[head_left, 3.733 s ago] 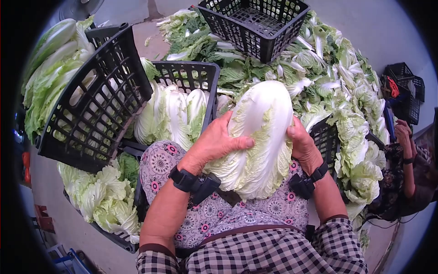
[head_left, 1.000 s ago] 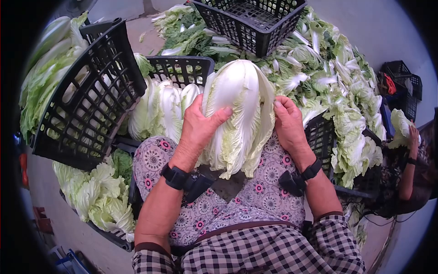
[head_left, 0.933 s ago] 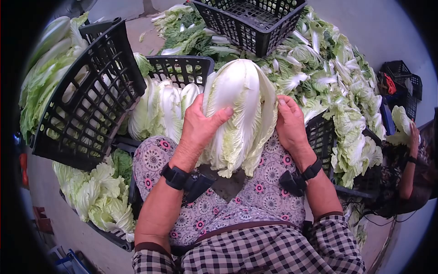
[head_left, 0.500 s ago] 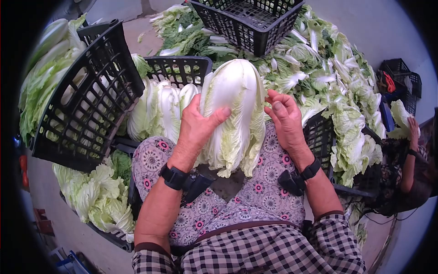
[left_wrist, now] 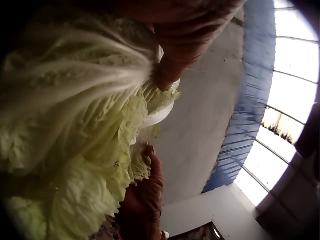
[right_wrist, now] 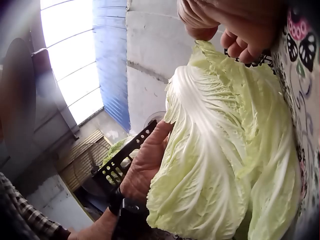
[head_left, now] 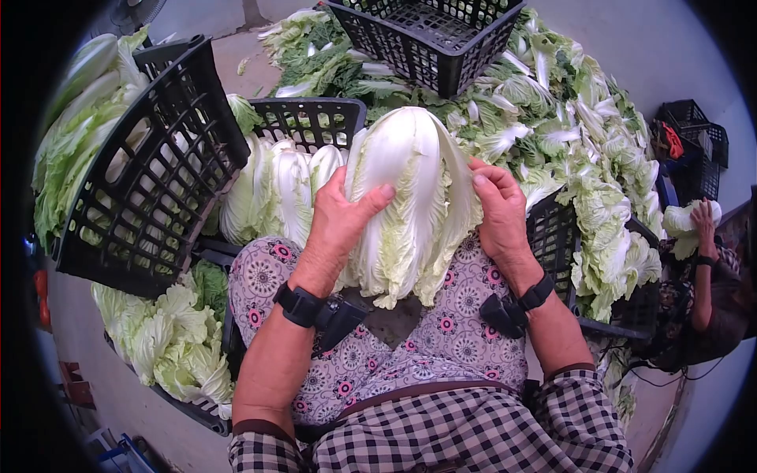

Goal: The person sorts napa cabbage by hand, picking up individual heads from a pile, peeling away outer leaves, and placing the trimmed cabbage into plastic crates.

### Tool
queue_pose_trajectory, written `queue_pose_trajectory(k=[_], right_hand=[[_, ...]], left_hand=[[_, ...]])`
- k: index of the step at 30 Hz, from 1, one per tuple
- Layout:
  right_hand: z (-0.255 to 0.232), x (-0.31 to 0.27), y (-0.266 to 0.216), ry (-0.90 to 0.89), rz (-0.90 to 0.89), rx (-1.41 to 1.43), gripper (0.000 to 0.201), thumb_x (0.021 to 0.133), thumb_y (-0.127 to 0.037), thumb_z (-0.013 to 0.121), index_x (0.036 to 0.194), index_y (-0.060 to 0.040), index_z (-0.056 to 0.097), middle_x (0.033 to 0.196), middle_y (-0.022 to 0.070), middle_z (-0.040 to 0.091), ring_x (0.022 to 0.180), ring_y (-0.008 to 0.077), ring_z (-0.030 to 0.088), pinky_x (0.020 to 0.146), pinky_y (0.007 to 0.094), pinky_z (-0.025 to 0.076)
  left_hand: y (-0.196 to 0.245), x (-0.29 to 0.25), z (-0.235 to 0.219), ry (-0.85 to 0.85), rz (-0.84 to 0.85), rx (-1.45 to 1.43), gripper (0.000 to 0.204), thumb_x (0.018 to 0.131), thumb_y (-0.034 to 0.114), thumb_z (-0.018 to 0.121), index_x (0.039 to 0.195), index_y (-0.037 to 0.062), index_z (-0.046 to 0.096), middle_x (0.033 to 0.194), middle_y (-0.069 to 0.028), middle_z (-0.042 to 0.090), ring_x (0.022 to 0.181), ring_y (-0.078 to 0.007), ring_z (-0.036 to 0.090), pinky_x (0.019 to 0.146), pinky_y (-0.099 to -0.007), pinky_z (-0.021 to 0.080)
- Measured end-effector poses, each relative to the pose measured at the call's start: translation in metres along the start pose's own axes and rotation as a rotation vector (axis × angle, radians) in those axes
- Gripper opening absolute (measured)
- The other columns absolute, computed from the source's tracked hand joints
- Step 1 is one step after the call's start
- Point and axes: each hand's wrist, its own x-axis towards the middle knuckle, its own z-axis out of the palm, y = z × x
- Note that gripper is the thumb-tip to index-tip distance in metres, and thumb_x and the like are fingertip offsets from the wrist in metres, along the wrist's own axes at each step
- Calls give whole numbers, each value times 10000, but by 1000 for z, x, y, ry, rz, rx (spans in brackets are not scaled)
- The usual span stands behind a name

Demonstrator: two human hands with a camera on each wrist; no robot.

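Observation:
A pale napa cabbage is held above the lap, its rounded white end away from the body and leafy tips toward it. The left hand grips its left side, thumb across the front. At its right edge, the right hand pinches an outer leaf between thumb and curled fingers, pulling it slightly away from the head. In the left wrist view the cabbage fills the left, with the right hand on a leaf edge. The right wrist view shows the cabbage between the left hand and right hand.
Cabbages stand in a black crate at the left, beside a tilted crate. Another crate rests on a large heap of leaves. Loose leaves lie lower left. Another person's hand holds cabbage at far right.
The cabbage has moved left and away from the body since the oldest frame. Half a second ago the right fingers were more spread beside it; now they pinch a leaf drawn outward.

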Motion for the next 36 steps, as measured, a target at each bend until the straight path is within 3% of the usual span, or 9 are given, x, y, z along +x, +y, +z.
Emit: queue_pose_trajectory(k=[5,11,14,17,20,26,32,35,36], right_hand=[[-9,2,-2,-66,19,151,88,894,-102,576,950,-40,552,1131,111,580,1024,187,561,893,321,460],[-17,7,-1,-18,54,332,135,897,-159,591,974,-63,534,1101,114,599,1042,194,548,912,349,445],[-21,7,3,-48,34,218,171,885,-167,602,1021,-75,555,1181,121,566,1127,229,512,975,397,393],[-7,2,-2,-60,19,6,185,867,-143,623,1026,-72,562,1256,124,514,1193,213,454,1004,379,357],[-5,1,0,-122,4,-106,283,813,-172,687,1030,-44,558,1350,139,409,1063,143,494,919,290,406],[-3,3,2,-169,75,-275,138,830,-125,652,927,-46,593,1378,142,385,1053,139,508,908,291,416],[3,-5,-3,-389,-8,-370,91,841,-111,628,898,-46,600,1360,130,410,1049,110,504,899,277,415],[3,-8,-5,-340,-7,-398,101,861,-133,621,893,-41,592,1288,130,485,1055,127,516,905,304,425],[2,-5,-4,-234,17,-223,109,866,-137,620,898,-39,588,1259,129,506,1051,136,522,906,314,430]], left_hand=[[2,0,0,11,-38,-84,552,768,231,743,1183,-30,488,1057,-116,619,910,-155,614,809,-288,505],[4,0,-2,12,-7,-95,586,777,231,733,1223,-31,459,1102,-114,599,959,-163,598,858,-302,485],[5,-1,0,3,-6,-93,597,773,237,737,1226,-30,456,1110,-116,595,970,-165,594,868,-305,479],[5,-2,1,2,-8,-70,616,763,246,746,1228,-32,454,1116,-119,593,979,-168,591,874,-306,475],[5,-1,0,-15,-9,-28,638,753,253,753,1233,-36,449,1117,-122,593,983,-170,591,872,-307,477],[6,-2,1,-35,-16,-1,653,744,264,760,1235,-37,451,1111,-122,595,976,-172,594,861,-308,483],[2,-2,1,-23,-34,-63,573,783,241,723,1219,-30,468,1092,-116,600,963,-168,597,852,-310,491],[-1,0,0,17,-51,-125,504,824,218,680,1213,-25,472,1095,-111,600,957,-166,600,849,-313,495],[1,1,-2,35,-54,-134,490,835,213,668,1216,-23,468,1101,-111,598,957,-167,601,849,-313,496]])
